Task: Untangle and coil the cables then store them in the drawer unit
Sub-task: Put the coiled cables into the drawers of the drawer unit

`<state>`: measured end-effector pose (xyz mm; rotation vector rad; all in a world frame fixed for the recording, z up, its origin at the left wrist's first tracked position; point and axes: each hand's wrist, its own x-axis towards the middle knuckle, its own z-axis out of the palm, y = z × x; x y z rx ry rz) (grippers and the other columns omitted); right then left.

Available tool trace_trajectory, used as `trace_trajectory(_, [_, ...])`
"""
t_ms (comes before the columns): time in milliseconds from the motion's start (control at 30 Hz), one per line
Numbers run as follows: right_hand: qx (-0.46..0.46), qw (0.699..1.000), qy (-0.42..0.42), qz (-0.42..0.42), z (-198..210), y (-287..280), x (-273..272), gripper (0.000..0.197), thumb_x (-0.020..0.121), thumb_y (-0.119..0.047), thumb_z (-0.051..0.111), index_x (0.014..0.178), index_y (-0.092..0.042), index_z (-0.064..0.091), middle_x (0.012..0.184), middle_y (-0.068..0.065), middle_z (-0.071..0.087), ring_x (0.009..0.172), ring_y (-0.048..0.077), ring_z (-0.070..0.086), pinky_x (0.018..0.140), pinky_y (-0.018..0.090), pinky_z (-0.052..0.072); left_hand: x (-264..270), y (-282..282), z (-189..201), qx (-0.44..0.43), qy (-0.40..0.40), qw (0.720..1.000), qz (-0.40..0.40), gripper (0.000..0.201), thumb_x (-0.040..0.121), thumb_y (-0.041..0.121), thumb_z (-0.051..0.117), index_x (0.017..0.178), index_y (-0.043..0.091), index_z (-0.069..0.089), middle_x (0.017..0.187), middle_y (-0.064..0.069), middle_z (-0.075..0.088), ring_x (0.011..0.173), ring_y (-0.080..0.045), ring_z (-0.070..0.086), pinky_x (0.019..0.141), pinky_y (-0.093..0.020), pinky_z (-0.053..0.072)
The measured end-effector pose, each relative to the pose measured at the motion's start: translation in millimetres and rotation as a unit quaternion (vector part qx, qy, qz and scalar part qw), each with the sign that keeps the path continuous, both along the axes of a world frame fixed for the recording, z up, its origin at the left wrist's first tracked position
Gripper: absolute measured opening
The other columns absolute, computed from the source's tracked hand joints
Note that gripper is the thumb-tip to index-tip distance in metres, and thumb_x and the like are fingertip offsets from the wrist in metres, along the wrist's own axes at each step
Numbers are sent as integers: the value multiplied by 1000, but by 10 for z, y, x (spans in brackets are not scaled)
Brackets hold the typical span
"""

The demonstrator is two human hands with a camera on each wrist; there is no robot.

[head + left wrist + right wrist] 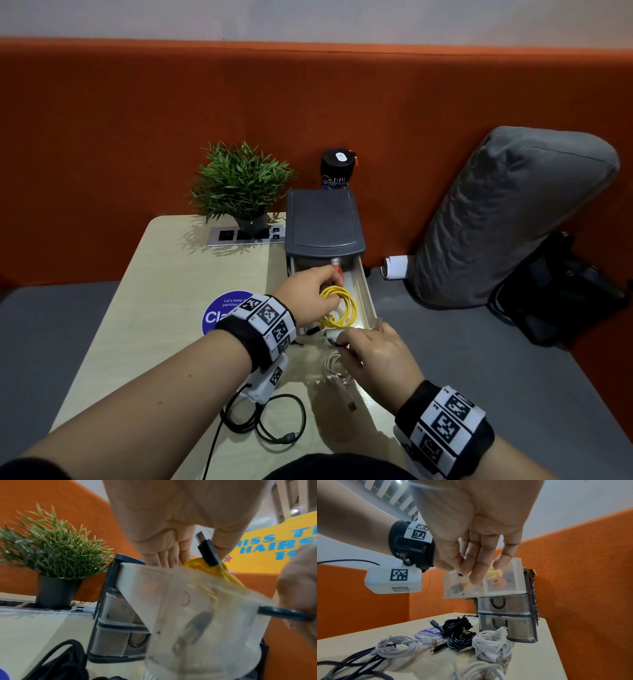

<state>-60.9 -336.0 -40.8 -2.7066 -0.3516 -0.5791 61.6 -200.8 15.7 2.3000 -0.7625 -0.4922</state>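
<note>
the left hand (310,286) reaches into the pulled-out translucent top drawer (365,301), its fingers (169,559) curled round the coiled yellow cable (337,306), which lies inside that drawer; a black usb plug (207,551) sticks up beside the fingers in the left wrist view. the right hand (373,356) is at the drawer's front edge, its fingers (476,566) bent down over the rim and pinching the drawer's dark handle (283,613). the drawer belongs to the small dark grey plastic drawer unit (323,222), whose two lower drawers (505,616) stand closed, each with a dark loop handle.

below the right hand a coiled white cable (337,371) with a usb end lies on the pale wooden tabletop (171,308). in the right wrist view a bundled black cable (458,632) and another bundled white cable (491,643) lie just in front of the unit, with a loosely wound pale grey cable (397,646) further out. a thin black cable loop (270,421) lies near the tabletop's front edge, under the left wrist. a round purple sticker (222,310) sits left of the drawer. at the back of the tabletop stand a green potted plant (239,181) on a socket strip (226,235) and a black patterned bottle (337,168) behind the unit. a grey cushion (507,219) leans against the orange upholstered backrest (102,154).
</note>
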Motion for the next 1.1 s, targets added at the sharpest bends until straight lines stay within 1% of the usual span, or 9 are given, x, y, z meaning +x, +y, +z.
trace_trajectory(233, [-4, 1000, -1, 0, -1, -3, -1, 15, 83, -24, 50, 74, -19, 61, 57, -8, 60, 45, 16, 47, 62, 26, 30, 69, -63, 26, 23, -16, 999, -35, 36, 90, 10, 38, 113, 24, 62, 130, 3, 57, 121, -13, 50, 100, -32, 41])
trace_trajectory(367, [-8, 1000, 2, 1, -6, 17, -17, 16, 82, -25, 49, 73, -20, 62, 56, -8, 60, 45, 15, 45, 62, 25, 29, 82, -97, 22, 86, -14, 992, -86, 31, 90, 14, 39, 112, 30, 53, 109, 4, 62, 90, -14, 55, 77, -28, 43])
trace_trajectory(433, [-6, 1000, 4, 1, -12, 24, -22, 16, 82, -25, 50, 74, -20, 62, 57, -8, 61, 44, 15, 45, 64, 24, 28, 89, -108, 2, 112, -13, 989, -94, 24, 89, 18, 40, 107, 30, 50, 101, 3, 61, 87, -15, 54, 88, -30, 41])
trace_trajectory(533, [0, 1000, 7, 1, -14, 25, -20, 15, 83, -24, 50, 74, -20, 61, 57, -8, 61, 45, 17, 46, 64, 25, 27, 130, -124, -47, 167, -72, 976, -115, 13, 87, 22, 41, 98, 22, 46, 124, 1, 55, 120, -16, 45, 115, -39, 17])
trace_trajectory(667, [2, 1000, 5, 2, -10, 21, -25, 14, 83, -23, 50, 75, -19, 60, 57, -7, 60, 45, 17, 47, 62, 26, 28, 160, -114, -76, 174, -95, 976, -87, 13, 90, 21, 39, 99, 18, 49, 134, -3, 46, 133, -17, 33, 117, -37, 11])
trace_trajectory(767, [-1, 1000, -1, 2, -7, 17, -28, 14, 83, -23, 50, 74, -19, 61, 57, -8, 61, 46, 15, 46, 62, 26, 28, 148, -104, -79, 184, -93, 972, -113, 28, 96, 26, 36, 119, 21, 51, 156, -1, 22, 144, -13, 15, 117, -31, 4])
trace_trajectory(900, [-4, 1000, -4, -4, -16, 19, -30, 14, 83, -23, 50, 74, -19, 60, 57, -8, 61, 45, 15, 47, 64, 25, 28, 31, -75, 18, 132, -193, 972, -25, 27, 93, 38, 46, 112, 23, 58, 122, 4, 54, 115, -16, 48, 99, -32, 35])
trace_trajectory(967, [-2, 1000, -7, -2, -32, 16, -21, 13, 83, -21, 50, 73, -19, 60, 57, -8, 60, 45, 16, 46, 64, 26, 29, -51, -26, 70, 115, -227, 967, 17, 24, 90, 40, 51, 103, 23, 61, 102, 6, 53, 99, -14, 50, 88, -29, 37])
trace_trajectory(1100, [0, 1000, -13, -4, -53, 2, -10, 16, 86, -23, 51, 73, -18, 59, 56, -7, 59, 45, 18, 45, 62, 29, 31, -125, 70, 68, 87, -113, 990, 4, 24, 86, 27, 58, 108, 21, 66, 103, 6, 54, 87, -10, 51, 75, -20, 38])
